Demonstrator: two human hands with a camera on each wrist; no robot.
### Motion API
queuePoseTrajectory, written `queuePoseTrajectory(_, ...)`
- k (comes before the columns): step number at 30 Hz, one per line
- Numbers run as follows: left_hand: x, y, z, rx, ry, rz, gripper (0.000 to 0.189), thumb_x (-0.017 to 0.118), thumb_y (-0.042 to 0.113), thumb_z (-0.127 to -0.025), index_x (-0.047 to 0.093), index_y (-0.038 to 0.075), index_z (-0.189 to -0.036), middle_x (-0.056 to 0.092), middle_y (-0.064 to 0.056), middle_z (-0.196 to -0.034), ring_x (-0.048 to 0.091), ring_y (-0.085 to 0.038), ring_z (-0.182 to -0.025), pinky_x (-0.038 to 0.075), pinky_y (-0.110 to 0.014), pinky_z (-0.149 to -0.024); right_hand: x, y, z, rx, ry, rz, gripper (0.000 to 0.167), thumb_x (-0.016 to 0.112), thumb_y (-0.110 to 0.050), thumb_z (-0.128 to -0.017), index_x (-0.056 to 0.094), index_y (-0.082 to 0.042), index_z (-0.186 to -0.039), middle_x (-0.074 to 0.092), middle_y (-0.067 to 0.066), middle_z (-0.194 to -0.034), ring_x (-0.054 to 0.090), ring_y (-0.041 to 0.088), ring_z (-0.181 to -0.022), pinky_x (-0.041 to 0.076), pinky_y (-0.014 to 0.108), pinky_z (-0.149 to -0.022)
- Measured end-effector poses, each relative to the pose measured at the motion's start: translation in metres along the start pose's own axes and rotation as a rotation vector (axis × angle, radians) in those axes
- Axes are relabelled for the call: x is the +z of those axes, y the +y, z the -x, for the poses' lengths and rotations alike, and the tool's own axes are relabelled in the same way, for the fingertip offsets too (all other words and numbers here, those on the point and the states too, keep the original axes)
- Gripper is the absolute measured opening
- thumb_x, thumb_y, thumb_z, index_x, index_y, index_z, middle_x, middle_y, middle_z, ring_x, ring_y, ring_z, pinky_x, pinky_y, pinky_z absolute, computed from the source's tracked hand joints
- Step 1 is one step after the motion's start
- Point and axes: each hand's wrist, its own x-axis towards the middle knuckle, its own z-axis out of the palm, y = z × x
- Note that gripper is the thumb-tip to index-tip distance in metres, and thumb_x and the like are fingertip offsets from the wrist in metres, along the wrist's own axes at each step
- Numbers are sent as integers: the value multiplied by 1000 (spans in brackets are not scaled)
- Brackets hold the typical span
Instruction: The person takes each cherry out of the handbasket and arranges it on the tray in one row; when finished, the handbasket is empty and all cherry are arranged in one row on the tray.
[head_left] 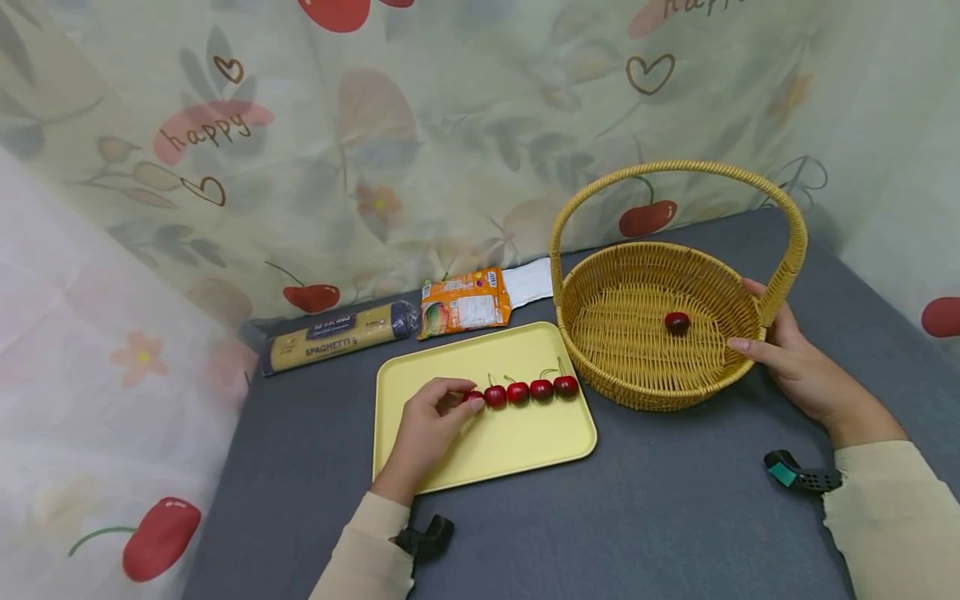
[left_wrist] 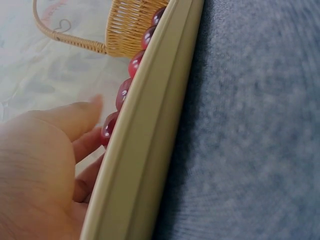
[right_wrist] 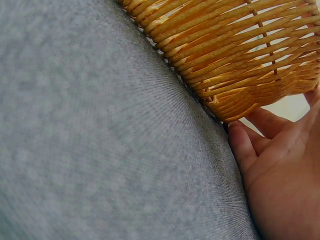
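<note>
On the pale yellow tray [head_left: 480, 450] several dark red cherries with stems stand in a row. At the left end of that row, my left hand [head_left: 431, 425] has its thumb and index finger around a cherry [head_left: 472, 397], partly covering it. The left wrist view shows this cherry [left_wrist: 109, 129] by the fingertips, behind the tray's edge. To the right of the tray stands a wicker basket [head_left: 637, 375] with a tall handle and a single cherry [head_left: 677, 323] inside. My right hand [head_left: 798, 367] grips the basket's right side, thumb over the rim and other fingers outside.
Behind the tray lie a spaghetti pack [head_left: 337, 337], an orange packet [head_left: 465, 304] and a white packet [head_left: 528, 282]. A patterned curtain [head_left: 450, 150] hangs along the back. Grey cloth [head_left: 600, 517] covers the table. The basket's handle [head_left: 675, 167] arches high over it.
</note>
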Motion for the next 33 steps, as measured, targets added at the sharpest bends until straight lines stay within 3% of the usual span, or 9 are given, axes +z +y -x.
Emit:
queuePoseTrajectory(8,-2,3,1,-75,117,60,31,72,46,-106,80,20,-122,75,2,-112,66,-23,-95,54,-39,-81,0,0,1,-7,3,-8,84,54,1,-111,6,-27,-174,5,17,-174,20,18,-154,24,17,-111)
queuePoseTrajectory(14,-6,8,-1,-80,155,160,47,57,50,-113,77,9,-126,75,-6,-118,66,-29,-96,53,-34,-75,0,0,1,-15,-10,-22,82,52,1,-112,6,-27,-173,9,20,-173,23,19,-153,25,18,-111)
queuePoseTrajectory(22,-9,23,-3,-56,128,336,51,43,42,-120,74,3,-132,73,-15,-124,65,-35,-102,55,-34,-73,0,1,0,-18,-10,-13,83,53,1,-112,5,-27,-174,5,17,-175,21,18,-154,23,17,-111)
queuePoseTrajectory(29,-6,49,-6,35,29,431,55,38,41,-121,69,-2,-138,71,-18,-128,64,-38,-105,54,-34,-75,-1,0,1,-21,-2,4,83,52,2,-112,5,-26,-174,6,19,-174,22,17,-153,22,17,-111)
queuePoseTrajectory(33,0,64,-12,76,-22,451,63,35,48,-120,66,-3,-141,70,-17,-130,63,-37,-106,56,-34,-76,0,-1,1,-5,3,19,84,53,0,-112,4,-27,-174,5,18,-175,21,17,-153,23,16,-110)
